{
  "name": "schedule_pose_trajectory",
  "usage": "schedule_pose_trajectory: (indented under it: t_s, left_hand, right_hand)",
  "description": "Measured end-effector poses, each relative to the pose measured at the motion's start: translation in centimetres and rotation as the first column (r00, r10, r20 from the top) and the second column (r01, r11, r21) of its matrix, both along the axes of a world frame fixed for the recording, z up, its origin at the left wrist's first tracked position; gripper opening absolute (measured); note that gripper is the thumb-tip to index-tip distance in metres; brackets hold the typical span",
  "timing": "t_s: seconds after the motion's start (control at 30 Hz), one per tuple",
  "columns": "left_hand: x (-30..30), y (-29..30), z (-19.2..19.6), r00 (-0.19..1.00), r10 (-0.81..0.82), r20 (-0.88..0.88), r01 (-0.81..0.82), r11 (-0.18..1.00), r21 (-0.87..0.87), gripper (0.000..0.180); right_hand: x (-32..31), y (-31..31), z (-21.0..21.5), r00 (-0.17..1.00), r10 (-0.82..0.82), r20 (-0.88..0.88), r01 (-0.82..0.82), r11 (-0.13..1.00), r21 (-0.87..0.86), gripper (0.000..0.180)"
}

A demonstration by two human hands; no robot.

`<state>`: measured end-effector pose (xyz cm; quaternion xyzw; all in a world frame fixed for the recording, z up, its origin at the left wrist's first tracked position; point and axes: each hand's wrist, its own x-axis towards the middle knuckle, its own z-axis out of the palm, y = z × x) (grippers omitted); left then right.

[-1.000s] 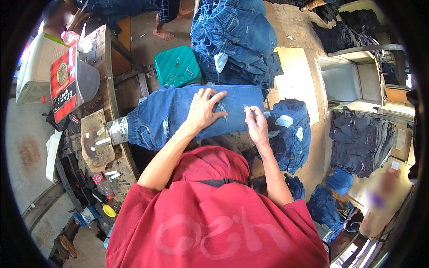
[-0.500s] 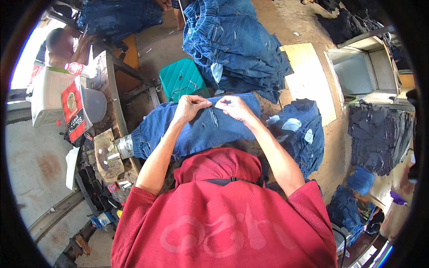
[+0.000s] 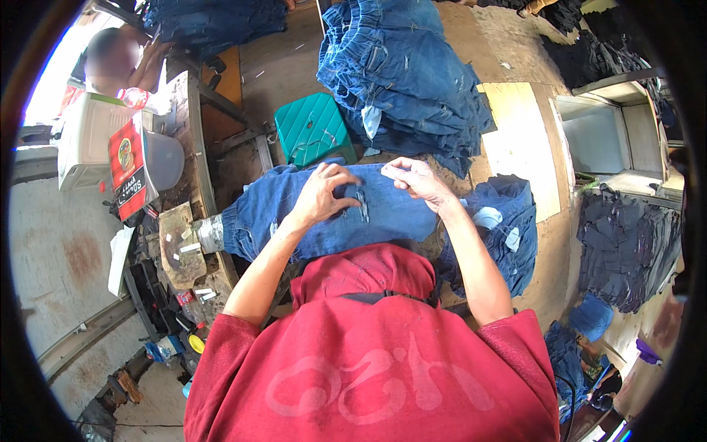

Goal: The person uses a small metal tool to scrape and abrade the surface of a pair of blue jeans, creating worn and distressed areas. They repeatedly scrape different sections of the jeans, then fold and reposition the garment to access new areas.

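The person wears a loose red shirt (image 3: 383, 368) with short sleeves and a faded pale looping print across its front. A dark strap (image 3: 375, 297) crosses the chest. Both forearms are bare.

daylight floods in from the upper left, well beyond the left hand (image 3: 324, 195), washing that corner nearly white. around both hands the light is bright and even, shadows soft. focus is sharp there; fisheye bending grows toward the black circular rim, where detail smears.
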<state>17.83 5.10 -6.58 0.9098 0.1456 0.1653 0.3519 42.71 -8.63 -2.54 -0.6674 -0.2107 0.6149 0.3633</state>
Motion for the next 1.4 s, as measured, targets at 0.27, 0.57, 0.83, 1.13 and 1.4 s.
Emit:
schedule_pose_trajectory:
  t_s: [0.27,0.57,0.83,1.13,1.4]
  left_hand:
    - [0.2,0.2,-1.4,0.946,0.214,-0.245,-0.307,0.832,-0.462,0.013]
    - [0.4,-0.5,-2.3,0.945,0.300,-0.133,-0.323,0.780,-0.535,0.019]
    - [-10.0,5.9,0.6,0.575,0.812,-0.097,-0.818,0.572,-0.058,0.044]
    - [-22.4,8.8,-0.5,0.315,0.562,-0.765,-0.731,0.658,0.183,0.074]
    - [-20.3,4.5,2.7,0.616,0.783,-0.082,-0.510,0.318,-0.799,0.021]
  right_hand:
    - [-2.7,0.5,-6.0,0.989,0.052,0.140,-0.072,0.988,0.139,0.027]
    - [-3.1,1.5,-3.0,0.914,0.357,0.192,-0.380,0.920,0.098,0.027]
    - [-1.8,-5.9,-1.7,0.987,-0.080,0.140,0.055,0.984,0.172,0.032]
    - [-1.8,-17.2,-8.7,0.604,-0.792,-0.082,0.673,0.563,-0.479,0.062]
    - [-0.8,-15.5,-11.6,0.378,-0.861,-0.340,0.790,0.492,-0.366,0.036]
